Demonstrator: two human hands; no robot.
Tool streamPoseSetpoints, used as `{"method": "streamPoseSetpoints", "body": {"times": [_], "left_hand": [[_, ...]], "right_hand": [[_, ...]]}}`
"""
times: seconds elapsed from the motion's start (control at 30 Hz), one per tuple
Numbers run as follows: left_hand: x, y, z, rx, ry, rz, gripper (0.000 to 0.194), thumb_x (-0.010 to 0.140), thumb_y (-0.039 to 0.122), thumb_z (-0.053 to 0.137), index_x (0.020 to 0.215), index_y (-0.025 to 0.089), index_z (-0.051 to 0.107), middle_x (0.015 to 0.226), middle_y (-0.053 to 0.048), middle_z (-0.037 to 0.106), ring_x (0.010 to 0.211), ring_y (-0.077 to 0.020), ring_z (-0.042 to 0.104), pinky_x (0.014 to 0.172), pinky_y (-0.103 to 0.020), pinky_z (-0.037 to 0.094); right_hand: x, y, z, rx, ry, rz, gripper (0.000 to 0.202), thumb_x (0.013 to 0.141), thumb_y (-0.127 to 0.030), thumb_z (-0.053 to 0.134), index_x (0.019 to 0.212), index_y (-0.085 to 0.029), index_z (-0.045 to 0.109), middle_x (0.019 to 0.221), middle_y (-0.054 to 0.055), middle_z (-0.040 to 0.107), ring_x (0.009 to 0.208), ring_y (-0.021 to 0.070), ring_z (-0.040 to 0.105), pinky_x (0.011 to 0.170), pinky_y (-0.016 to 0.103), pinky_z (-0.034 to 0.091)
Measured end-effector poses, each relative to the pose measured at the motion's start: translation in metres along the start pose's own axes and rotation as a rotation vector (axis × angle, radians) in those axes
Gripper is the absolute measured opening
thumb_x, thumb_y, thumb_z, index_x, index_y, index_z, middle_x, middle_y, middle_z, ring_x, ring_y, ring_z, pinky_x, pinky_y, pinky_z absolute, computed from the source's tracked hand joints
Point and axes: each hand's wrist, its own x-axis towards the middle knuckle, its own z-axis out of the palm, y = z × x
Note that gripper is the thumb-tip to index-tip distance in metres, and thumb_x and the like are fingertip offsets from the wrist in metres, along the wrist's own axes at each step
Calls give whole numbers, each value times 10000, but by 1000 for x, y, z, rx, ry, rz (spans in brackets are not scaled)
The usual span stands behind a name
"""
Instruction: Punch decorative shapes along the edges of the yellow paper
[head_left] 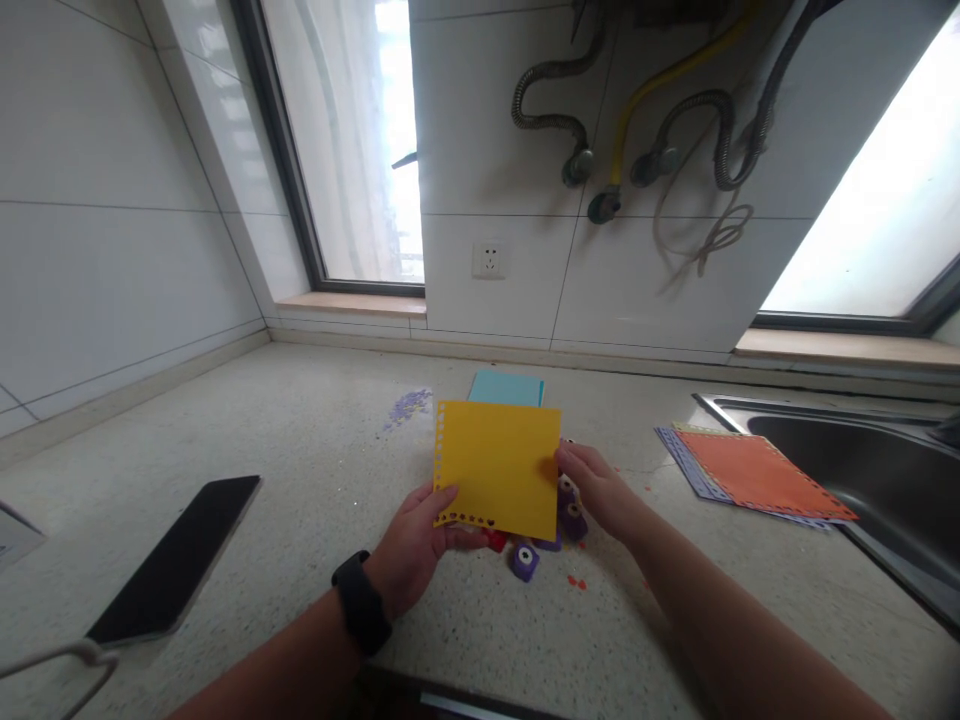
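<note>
A yellow sheet of paper (495,465) is held up between my two hands, with punched shapes along its left and bottom edges. My left hand (420,540), a dark watch on its wrist, pinches the lower left corner with the thumb in front. My right hand (596,485) grips the right edge near its upper part; some of its fingers are hidden behind the sheet. Just below the sheet lies a purple craft punch (524,560). More purple punches (572,515) and a red piece (496,540) show partly from behind it.
Light blue paper (507,388) lies behind the yellow sheet. Purple paper bits (409,408) are scattered to its left. At the right, orange punched paper (757,470) tops a stack beside the sink (862,450). A black tablet (180,560) lies at the left.
</note>
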Motion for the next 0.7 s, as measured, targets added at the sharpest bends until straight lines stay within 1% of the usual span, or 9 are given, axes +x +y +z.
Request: {"method": "streamPoseSetpoints", "body": {"times": [0.07, 0.13, 0.2, 0.33, 0.43, 0.6, 0.7], "left_hand": [[0, 0, -1, 3, -16, 7, 332, 935, 294, 606, 1180, 78, 663, 1144, -193, 750, 818, -262, 766, 642, -332, 633], [0, -1, -1, -1, -21, 13, 338, 935, 298, 607, 1186, 78, 658, 1174, -198, 739, 850, -270, 766, 633, -326, 632], [0, -1, 0, -6, -19, 15, 338, 927, 291, 621, 1186, 77, 658, 1193, -201, 732, 882, -280, 762, 634, -329, 635], [0, 0, 1, -22, 18, 29, 297, 895, 249, 661, 1141, 87, 691, 1160, -181, 747, 923, -286, 751, 678, -351, 642], [1, 0, 3, -26, 45, 45, 253, 891, 208, 650, 1102, 84, 717, 1140, -167, 755, 929, -273, 742, 693, -353, 642], [3, -2, 2, -16, 54, 43, 260, 902, 192, 633, 1119, 74, 716, 1133, -167, 759, 925, -264, 742, 707, -348, 641], [5, -5, -1, -24, 62, 43, 260, 906, 204, 630, 1115, 76, 714, 1136, -168, 758, 938, -272, 744, 700, -346, 644]], "right_hand": [[-1, 1, 3, 75, -1, 30, 470, 924, -599, 529, 968, -178, 733, 1000, 105, 740, 949, 286, 679, 847, 397, 539], [0, 3, 6, 106, -14, 72, 422, 895, -559, 613, 1039, -175, 715, 1029, 109, 738, 935, 274, 689, 809, 391, 556], [1, 6, 9, 128, -5, 90, 386, 873, -517, 669, 1048, -174, 689, 1008, 100, 733, 885, 249, 695, 772, 375, 564], [6, 12, 12, 191, 92, 47, 325, 872, -488, 682, 981, -183, 653, 929, 59, 717, 806, 200, 683, 730, 334, 555], [8, 15, 11, 221, 146, 48, 314, 875, -474, 689, 989, -185, 646, 912, 48, 717, 778, 188, 682, 692, 314, 542], [9, 19, 8, 274, 162, 51, 300, 882, -464, 687, 1003, -193, 642, 909, 42, 721, 761, 183, 677, 677, 310, 533], [11, 24, 8, 282, 184, 38, 297, 854, -477, 707, 970, -208, 656, 886, 36, 724, 736, 185, 671, 649, 304, 528]]}}
